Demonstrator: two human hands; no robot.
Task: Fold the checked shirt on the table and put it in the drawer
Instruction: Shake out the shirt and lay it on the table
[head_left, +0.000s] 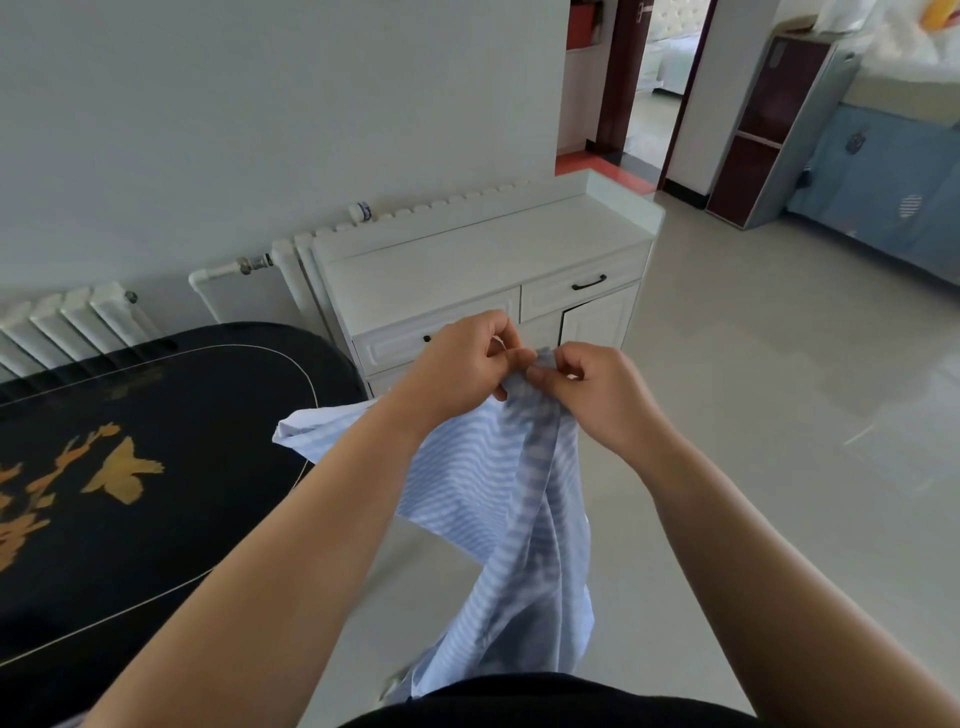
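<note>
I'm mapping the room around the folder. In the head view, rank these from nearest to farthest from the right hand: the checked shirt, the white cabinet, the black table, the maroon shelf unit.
From the right hand:
1. Checked shirt, pinched in it.
2. White cabinet, just behind the hands.
3. Black table, off to the left.
4. Maroon shelf unit, far right, by the doorway.

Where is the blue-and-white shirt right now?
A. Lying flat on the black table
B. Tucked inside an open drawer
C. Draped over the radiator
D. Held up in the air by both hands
D: the left hand and right hand pinch the top of the shirt close together, and it hangs down in front of the person, beside the black table; the white cabinet's drawers look closed.
</note>
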